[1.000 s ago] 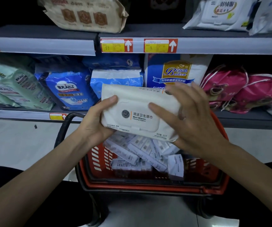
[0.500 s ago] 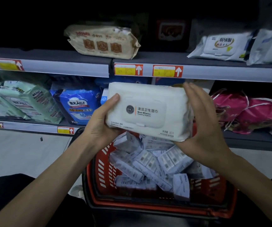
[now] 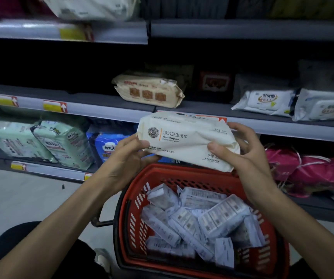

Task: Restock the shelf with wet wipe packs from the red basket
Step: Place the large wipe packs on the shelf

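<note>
Lying with its long axis running left to right, the wet wipe pack [image 3: 184, 140] hangs in the air above the far rim of the red basket [image 3: 200, 174], its printed face tilted toward the camera and its top edge level with the front lip of the middle shelf [image 3: 105, 111]. Each short end sits in one grip: the left hand [image 3: 130, 152] pinches the lower left corner between thumb and fingers, while the right hand [image 3: 244, 150] wraps the right end, thumb on the front face and fingers curled behind. Both grips are closed on the pack, neither slack. The shelf board lies just beyond and slightly above the pack, so the coming move looks like a short push forward and up, long side leading. Bare board shows to the left of the beige pack [image 3: 150, 90], and that gap seems the likeliest slot. Many more packs [image 3: 198, 220] remain heaped in the basket below.
</note>
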Demonstrator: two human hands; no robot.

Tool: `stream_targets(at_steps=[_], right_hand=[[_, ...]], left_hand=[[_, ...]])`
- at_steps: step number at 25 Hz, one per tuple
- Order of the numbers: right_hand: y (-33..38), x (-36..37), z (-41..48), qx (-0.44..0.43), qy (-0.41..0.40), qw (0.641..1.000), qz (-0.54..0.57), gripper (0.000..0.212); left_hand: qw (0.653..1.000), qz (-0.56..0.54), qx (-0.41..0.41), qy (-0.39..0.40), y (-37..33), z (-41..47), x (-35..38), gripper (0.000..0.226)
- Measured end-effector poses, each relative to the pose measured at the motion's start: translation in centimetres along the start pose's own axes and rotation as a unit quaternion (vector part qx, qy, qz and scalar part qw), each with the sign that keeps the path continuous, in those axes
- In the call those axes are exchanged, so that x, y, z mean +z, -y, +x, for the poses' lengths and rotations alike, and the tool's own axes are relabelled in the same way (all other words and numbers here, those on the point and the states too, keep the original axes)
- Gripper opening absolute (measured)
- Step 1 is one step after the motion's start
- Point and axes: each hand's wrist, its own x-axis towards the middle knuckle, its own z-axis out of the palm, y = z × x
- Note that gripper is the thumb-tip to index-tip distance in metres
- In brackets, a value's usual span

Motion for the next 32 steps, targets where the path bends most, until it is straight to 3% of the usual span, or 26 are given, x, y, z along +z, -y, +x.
stream_targets(at_steps=[5, 8, 11, 18, 25, 28, 32], right_hand=[[5.5, 2.5, 2.1, -0.042, 0.033, 0.999, 0.004, 0.081], [9.8, 4.4, 3.6, -0.113, 0.063, 0.992, -0.016, 0.086], [13.4, 6.4, 4.9, -0.185, 0.088, 0.979, -0.023, 0.092], [18.4, 12.7, 10.4, -0.262, 0.068, 0.963, -0.001, 0.096], [22.5, 19.8, 20.1, -0.275, 0.049, 0.960, 0.006, 0.088], [23.3, 22.9, 25.7, -0.237, 0.025, 0.971, 0.009, 0.083], [20.0, 24.8, 29.3, -0.217, 0.000, 0.960, -0.179, 0.074]], left_hand=[[0.995, -0.009, 0.088, -0.046, -5.4, -0.2, 0.5, 0.048], [0.986, -0.033, 0.153, -0.053, -9.9, 0.2, 0.6, 0.026], [0.975, -0.032, 0.215, -0.046, -14.6, 0.7, 0.4, 0.028], [0.945, 0.015, 0.320, -0.072, -23.8, 3.4, -1.3, 0.021], [0.907, 0.179, 0.353, -0.143, -33.2, 10.1, -5.8, 0.015], [0.899, 0.219, 0.325, -0.197, -36.1, 13.6, -8.1, 0.013], [0.891, 0.293, 0.222, -0.267, -35.3, 17.4, -10.2, 0.024]])
